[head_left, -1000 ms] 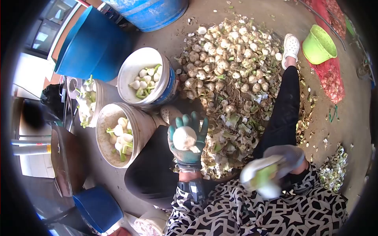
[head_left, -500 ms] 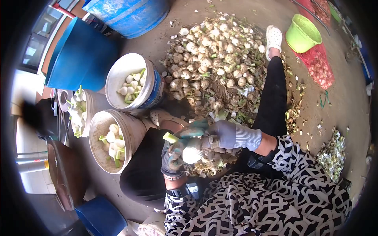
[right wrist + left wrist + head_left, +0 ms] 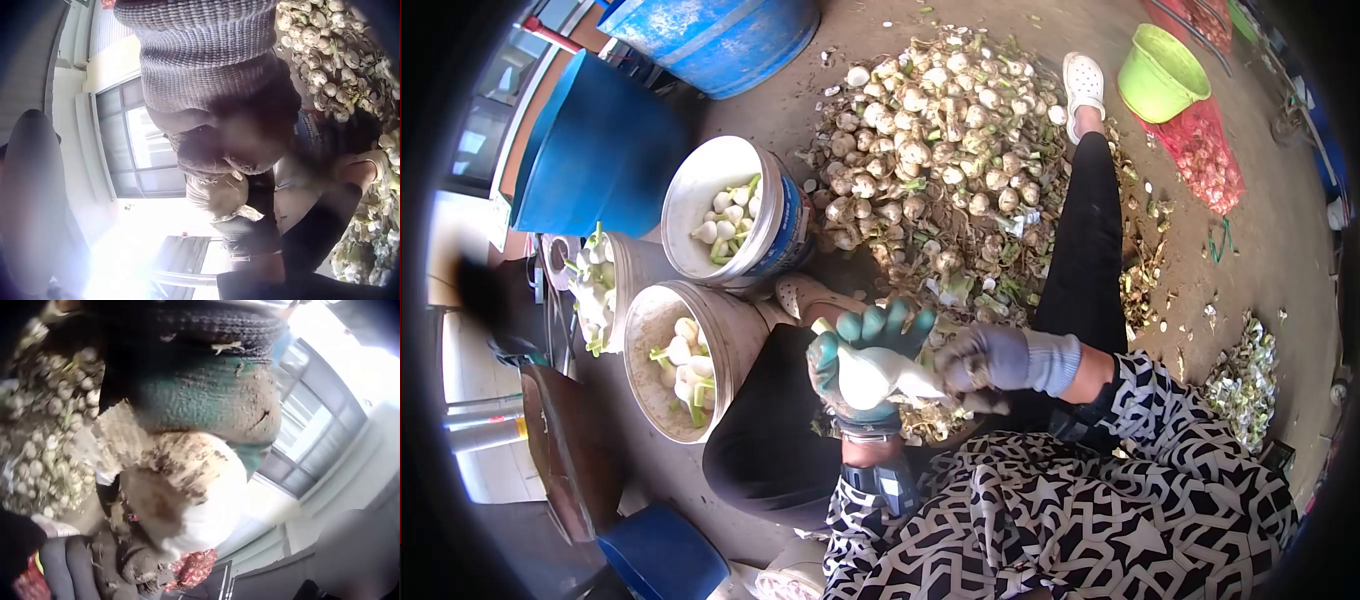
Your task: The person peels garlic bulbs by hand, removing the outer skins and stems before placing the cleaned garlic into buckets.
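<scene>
A white garlic bulb with a short green stem lies in the palm of my left hand, which wears a green-and-grey glove. The thumb is along the stem side, and the fingers rise behind the bulb. My right hand, in a grey knit glove, pinches pale outer skin that stretches from the bulb. Up close in the left wrist view, the bulb shows soil stains and a papery flap. In the right wrist view, curled grey fingers overlap the bulb.
A heap of unpeeled garlic spreads ahead on the floor. Pails of peeled garlic, one white and one stained, stand at left near blue tubs. A green bucket sits on a red net sack.
The right hand came in from the lower right to the bulb, then drew slightly right with skin in its fingers. The left fingers closed over the bulb, then rose again. The head view shifted.
</scene>
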The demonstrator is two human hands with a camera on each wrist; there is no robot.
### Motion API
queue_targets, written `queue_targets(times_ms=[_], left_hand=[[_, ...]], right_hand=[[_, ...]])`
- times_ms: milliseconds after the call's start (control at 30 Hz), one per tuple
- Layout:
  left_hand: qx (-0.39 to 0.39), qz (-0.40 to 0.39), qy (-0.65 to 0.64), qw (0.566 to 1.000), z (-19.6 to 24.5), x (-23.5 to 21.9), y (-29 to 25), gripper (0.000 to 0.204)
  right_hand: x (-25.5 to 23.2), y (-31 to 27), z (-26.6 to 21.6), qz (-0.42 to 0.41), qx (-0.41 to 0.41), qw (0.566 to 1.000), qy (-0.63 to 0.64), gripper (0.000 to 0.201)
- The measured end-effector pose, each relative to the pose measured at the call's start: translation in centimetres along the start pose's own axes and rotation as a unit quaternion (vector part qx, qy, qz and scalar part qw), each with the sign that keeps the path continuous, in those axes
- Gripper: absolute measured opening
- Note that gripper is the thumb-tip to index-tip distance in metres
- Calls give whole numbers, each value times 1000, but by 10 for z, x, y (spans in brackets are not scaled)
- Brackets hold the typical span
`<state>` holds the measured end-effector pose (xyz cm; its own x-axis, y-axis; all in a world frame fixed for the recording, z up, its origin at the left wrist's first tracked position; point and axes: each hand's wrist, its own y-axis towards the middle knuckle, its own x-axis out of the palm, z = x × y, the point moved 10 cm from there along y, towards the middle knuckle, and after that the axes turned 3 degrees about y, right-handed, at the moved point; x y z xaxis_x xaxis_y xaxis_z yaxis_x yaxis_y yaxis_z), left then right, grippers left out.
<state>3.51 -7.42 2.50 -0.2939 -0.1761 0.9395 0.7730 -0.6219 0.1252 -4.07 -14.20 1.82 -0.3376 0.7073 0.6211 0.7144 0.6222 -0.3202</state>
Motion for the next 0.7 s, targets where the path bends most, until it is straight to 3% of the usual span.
queue_targets(times_ms=[100,167,200,233,300,333,367,400,500,533,567,600,667,700], left_hand=[[54,122,-58,989,-2,-16,-5,39],[48,182,-121,975,-1,-23,-2,43],[48,199,-131,970,-3,-34,-2,44],[49,215,-141,965,-3,-47,-2,44],[55,256,-107,959,1,-63,-9,44],[56,283,-94,953,3,-74,-14,45],[59,310,-81,945,5,-85,-20,45],[50,321,-60,944,5,-85,-24,45],[50,336,-26,940,17,-86,-32,43],[70,366,2,928,32,-75,-37,41],[103,366,152,912,63,-58,-46,47],[148,384,186,892,91,-41,-54,47],[238,314,253,884,154,4,-60,48],[311,370,511,711,195,40,-77,50]], right_hand=[[41,-21,10,-157,-62,972,162,30],[80,-41,-7,-300,-94,910,271,40],[94,-49,-6,-370,-58,901,216,43],[98,-64,3,-411,32,908,77,42],[86,-58,-10,-378,-52,909,168,38],[67,-42,-9,-268,-100,958,3,32],[44,-30,-17,-145,-144,965,-163,27],[20,-20,-10,-35,-79,902,-424,29],[-35,3,8,140,98,736,-654,29],[-53,7,21,145,103,734,-656,29],[-79,14,34,161,98,721,-667,30],[-99,21,44,172,91,709,-678,32],[-139,32,45,218,96,688,-685,35],[-163,44,51,243,118,668,-693,33]])
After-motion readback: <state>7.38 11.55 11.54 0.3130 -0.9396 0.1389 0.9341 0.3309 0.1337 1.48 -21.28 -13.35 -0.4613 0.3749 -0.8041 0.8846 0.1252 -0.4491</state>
